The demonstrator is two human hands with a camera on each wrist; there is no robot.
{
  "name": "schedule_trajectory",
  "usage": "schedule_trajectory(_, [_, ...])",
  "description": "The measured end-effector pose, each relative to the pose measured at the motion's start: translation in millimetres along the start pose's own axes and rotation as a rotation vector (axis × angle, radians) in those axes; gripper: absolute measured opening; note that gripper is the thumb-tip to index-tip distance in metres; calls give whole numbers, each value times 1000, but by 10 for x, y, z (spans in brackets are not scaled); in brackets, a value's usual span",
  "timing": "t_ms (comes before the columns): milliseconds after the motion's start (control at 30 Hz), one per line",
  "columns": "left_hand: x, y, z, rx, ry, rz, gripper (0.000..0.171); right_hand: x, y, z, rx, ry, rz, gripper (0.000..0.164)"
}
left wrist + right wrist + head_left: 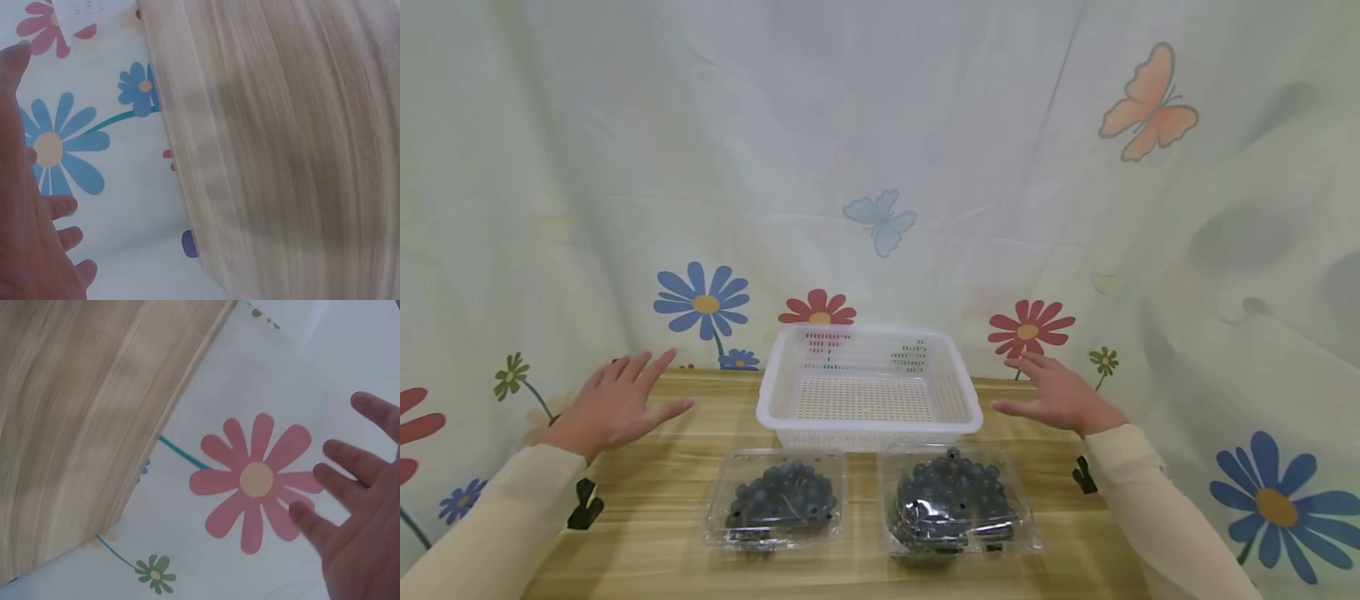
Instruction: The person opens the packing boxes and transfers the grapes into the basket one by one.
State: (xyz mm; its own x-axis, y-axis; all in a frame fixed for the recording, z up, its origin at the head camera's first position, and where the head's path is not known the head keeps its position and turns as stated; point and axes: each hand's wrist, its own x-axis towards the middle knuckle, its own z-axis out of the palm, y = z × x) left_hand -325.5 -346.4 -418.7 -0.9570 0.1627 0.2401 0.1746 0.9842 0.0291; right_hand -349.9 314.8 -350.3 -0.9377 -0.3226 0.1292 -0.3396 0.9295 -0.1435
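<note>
My left hand hovers over the left side of the wooden table with fingers spread, holding nothing. On the other side my right hand is held out the same way, to the right of a white plastic basket. The basket has slotted walls and a perforated floor. In front of it stand two clear plastic boxes of dark grapes, a left box and a right box, both with lids down. In the wrist views the left hand and right hand show straight, separated fingers.
A wooden table carries the basket and boxes. Black clips grip its sides, one at left and one at right. A pale curtain printed with flowers and butterflies hangs behind and at both sides.
</note>
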Motion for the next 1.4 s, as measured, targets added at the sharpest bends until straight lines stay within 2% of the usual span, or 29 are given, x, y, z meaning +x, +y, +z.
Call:
schedule_trajectory(267, [-109, 53, 47, -49, 30, 26, 96, 5, -131, 68, 29, 49, -64, 96])
schedule_trajectory(367, [-150, 73, 84, -73, 52, 56, 92, -14, -181, 103, 62, 50, -74, 92])
schedule_trajectory(600, [-227, 182, 114, -87, 49, 121, 87, -77, -314, 102, 139, 26, -101, 86])
schedule_trajectory(733, [-262, 246, 128, -94, 52, 132, 83, -86, -406, 93, 156, 15, -115, 85])
schedule_trajectory(967, [-305, 410, 78, -104, -10, 126, 76, -101, -550, 108, 180, 22, -165, 81])
schedule_trajectory(1167, [-365, 529, 39, -121, -48, 106, 81, -135, -659, 136, 229, -7, -180, 75])
schedule_trajectory(1400, [-446, 623, 33, -144, -73, 89, 85, -192, -808, 122, 322, 11, -289, 67])
